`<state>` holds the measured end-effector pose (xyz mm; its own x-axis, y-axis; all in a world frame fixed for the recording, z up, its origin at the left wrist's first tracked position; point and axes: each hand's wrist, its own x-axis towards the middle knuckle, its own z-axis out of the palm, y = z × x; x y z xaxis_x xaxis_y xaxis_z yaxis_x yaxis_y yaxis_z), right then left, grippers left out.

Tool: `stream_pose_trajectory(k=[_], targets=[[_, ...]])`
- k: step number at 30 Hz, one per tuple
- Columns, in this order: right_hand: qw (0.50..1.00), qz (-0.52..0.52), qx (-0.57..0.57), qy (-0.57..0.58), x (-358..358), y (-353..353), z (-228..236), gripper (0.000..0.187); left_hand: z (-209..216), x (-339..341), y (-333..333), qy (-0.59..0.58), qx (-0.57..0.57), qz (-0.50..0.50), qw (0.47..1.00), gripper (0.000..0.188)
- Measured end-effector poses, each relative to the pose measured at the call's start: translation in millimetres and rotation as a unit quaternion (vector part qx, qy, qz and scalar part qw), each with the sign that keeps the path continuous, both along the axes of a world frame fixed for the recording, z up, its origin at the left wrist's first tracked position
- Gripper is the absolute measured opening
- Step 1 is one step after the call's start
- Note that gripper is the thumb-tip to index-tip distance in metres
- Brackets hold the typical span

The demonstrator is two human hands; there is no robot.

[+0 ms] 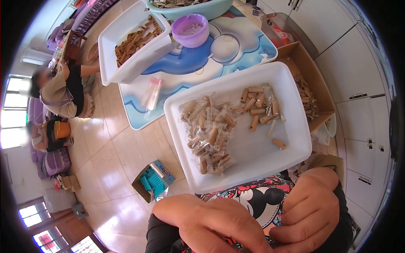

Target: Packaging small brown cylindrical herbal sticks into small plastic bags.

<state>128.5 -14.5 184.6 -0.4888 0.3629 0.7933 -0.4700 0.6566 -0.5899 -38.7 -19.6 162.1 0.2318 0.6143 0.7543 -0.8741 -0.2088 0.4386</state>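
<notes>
At the lower edge, close to my body, my left hand [211,221] and my right hand [308,213] come together with curled fingers. Their fingertips meet low in the picture, where a bit of something brown shows; what they hold is mostly hidden. Just beyond them a white plastic tub [244,179] rests at a tilt. Its left half carries a heap of clear-bagged brown cylinders [211,130]. Loose brown cylinders [257,103] lie in its far right part, some with pale strands, and a single cylinder [279,143] lies apart nearer me.
A blue patterned table [177,88] bears a white bin [109,55] of brown pieces, a purple bowl [190,31], a teal basin [190,10] and plastic bags [152,95]. A cardboard box [291,55] stands right, a small box [168,175] left. Two people sit far left.
</notes>
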Motion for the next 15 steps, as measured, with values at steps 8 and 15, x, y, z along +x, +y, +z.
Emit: stream_pose_trajectory(k=[8,15], targets=[[0.889,-0.31,-0.217,-0.257,1,13,-40,0.039,-39,-20,13,0.316,-0.248,0.18,0.898,0.022],[0.899,-0.311,-0.229,-0.205,-13,28,-100,0.033,-74,-23,25,0.338,-0.393,0.154,0.841,0.03]])
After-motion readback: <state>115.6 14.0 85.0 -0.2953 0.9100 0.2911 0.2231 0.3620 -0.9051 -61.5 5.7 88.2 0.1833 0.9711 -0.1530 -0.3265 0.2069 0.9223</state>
